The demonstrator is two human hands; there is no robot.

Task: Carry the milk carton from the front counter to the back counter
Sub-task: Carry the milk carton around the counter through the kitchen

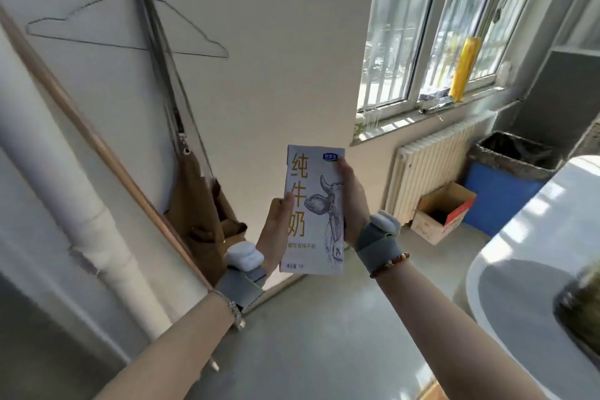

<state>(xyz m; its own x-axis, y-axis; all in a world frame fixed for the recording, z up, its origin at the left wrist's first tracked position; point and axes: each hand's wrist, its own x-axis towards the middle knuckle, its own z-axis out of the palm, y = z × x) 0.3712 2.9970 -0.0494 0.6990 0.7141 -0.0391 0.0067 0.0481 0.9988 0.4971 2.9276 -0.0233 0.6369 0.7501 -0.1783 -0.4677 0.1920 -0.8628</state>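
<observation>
The milk carton (313, 209) is a tall white box with gold characters and a cow drawing. I hold it upright in mid-air at the centre of the view, above the grey floor. My left hand (276, 230) grips its left edge low down, thumb on the front face. My right hand (352, 204) grips its right edge, with fingertips near the top corner. Both wrists wear grey straps with white devices. No counter lies under the carton.
A white rounded counter (526, 256) curves in at the right, with a blurred dark object (581, 305) on it. Beyond stand a cardboard box (443, 213), a blue bin (506, 185) and a radiator (431, 169) under the window. A white pipe (81, 214) and brown bag (201, 221) are at left.
</observation>
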